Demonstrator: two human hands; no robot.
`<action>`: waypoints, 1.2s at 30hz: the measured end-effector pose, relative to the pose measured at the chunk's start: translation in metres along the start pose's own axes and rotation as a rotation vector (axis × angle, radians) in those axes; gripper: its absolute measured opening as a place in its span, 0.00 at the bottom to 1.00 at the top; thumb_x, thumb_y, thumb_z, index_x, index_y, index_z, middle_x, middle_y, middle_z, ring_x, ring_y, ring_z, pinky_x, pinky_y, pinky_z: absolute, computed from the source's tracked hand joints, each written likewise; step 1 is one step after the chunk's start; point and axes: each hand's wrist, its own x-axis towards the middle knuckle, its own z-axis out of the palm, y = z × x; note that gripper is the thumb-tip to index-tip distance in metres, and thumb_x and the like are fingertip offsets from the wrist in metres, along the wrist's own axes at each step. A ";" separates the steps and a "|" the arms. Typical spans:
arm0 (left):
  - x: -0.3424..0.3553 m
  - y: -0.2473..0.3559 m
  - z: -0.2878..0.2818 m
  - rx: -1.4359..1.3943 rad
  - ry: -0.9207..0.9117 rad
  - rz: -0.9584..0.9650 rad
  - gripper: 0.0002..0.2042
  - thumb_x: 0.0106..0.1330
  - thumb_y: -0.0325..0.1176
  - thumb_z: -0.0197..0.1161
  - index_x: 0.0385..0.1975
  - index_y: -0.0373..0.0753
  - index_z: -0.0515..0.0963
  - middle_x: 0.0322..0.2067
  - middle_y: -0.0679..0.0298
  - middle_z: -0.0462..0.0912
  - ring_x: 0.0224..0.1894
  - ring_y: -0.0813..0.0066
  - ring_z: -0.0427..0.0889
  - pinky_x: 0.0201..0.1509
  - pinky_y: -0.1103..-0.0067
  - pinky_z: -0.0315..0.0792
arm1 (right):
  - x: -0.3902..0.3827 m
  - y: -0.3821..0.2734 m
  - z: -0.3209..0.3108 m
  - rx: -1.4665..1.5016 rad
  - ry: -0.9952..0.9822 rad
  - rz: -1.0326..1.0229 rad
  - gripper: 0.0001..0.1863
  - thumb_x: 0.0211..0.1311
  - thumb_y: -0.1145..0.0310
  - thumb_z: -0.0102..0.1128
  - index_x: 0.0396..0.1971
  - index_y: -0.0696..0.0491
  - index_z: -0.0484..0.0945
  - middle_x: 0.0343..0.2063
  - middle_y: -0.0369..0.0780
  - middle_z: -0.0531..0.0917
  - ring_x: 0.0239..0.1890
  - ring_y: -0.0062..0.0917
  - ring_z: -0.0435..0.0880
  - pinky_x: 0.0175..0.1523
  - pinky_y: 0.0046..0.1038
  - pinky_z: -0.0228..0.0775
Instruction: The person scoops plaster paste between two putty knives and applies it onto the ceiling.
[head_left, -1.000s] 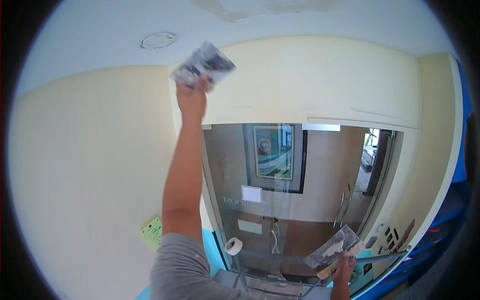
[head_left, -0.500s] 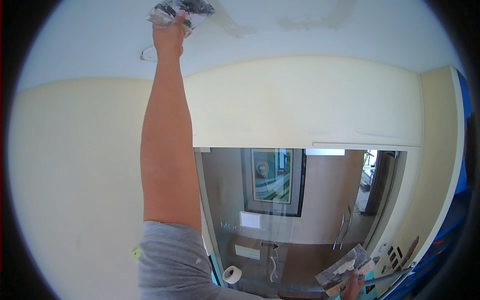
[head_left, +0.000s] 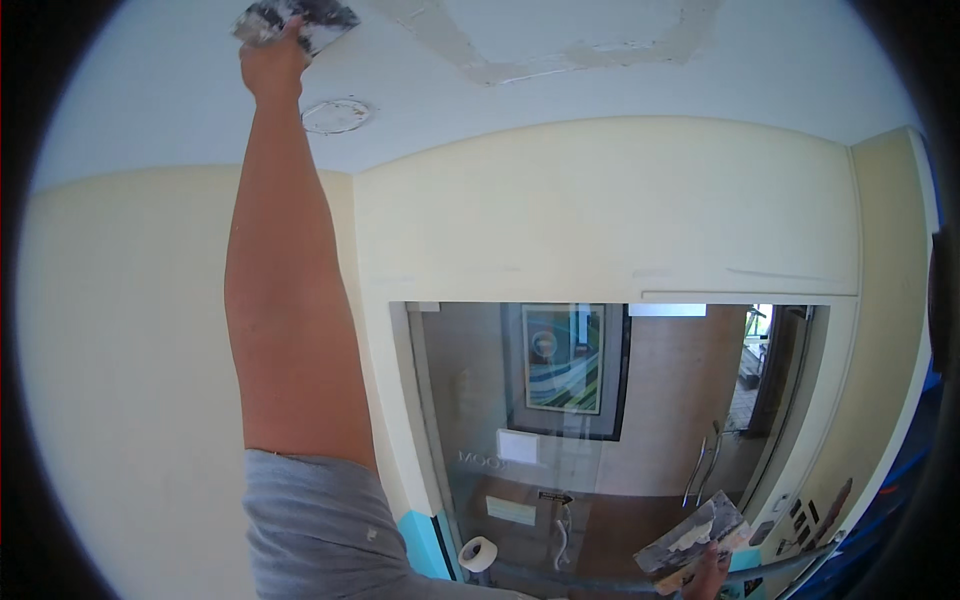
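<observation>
My left arm, in a short grey sleeve, reaches up to the ceiling (head_left: 590,25). At its end my left hand (head_left: 272,70) grips a wide putty knife (head_left: 325,25) smeared with dark and white filler, its blade at the ceiling. Close beside the wrist is a round, white-filled patch (head_left: 337,116) with a rough edge. Low on the right my right hand (head_left: 708,574) holds a second wide putty knife (head_left: 695,540), tilted, with a lump of pale filler on its blade. Part of the right fingers is hidden behind it.
Beige filler strips (head_left: 590,60) run over the ceiling. Ahead is a glass door (head_left: 640,400) with metal handles, a framed picture (head_left: 565,360) behind it. A tape roll (head_left: 478,553) hangs near a grey rail (head_left: 590,583) crossing low in front. A cream wall (head_left: 130,380) stands left.
My left hand and putty knife have moved left along the ceiling, uncovering the round patch. The view has shifted slightly. My right hand stays low with its putty knife.
</observation>
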 end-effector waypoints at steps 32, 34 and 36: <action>0.042 0.106 -0.142 0.397 0.103 0.518 0.26 0.57 0.53 0.64 0.45 0.36 0.75 0.42 0.52 0.82 0.46 0.53 0.80 0.49 0.66 0.72 | -0.076 -0.048 -0.046 0.042 -0.111 -0.051 0.35 0.62 0.55 0.59 0.63 0.57 0.58 0.54 0.48 0.70 0.53 0.40 0.70 0.51 0.39 0.67; 0.043 0.097 -0.154 0.312 0.179 0.479 0.27 0.56 0.53 0.65 0.45 0.34 0.75 0.43 0.51 0.81 0.47 0.53 0.80 0.49 0.66 0.72 | -0.079 -0.049 -0.053 0.046 -0.011 -0.017 0.36 0.62 0.55 0.59 0.64 0.57 0.57 0.55 0.49 0.69 0.54 0.40 0.70 0.52 0.40 0.67; 0.037 0.088 -0.159 0.076 0.224 0.370 0.30 0.56 0.52 0.66 0.45 0.29 0.73 0.43 0.48 0.81 0.48 0.54 0.79 0.50 0.67 0.72 | -0.085 -0.053 -0.063 -0.037 -0.120 -0.006 0.37 0.62 0.55 0.59 0.65 0.56 0.56 0.56 0.49 0.68 0.55 0.42 0.69 0.53 0.40 0.67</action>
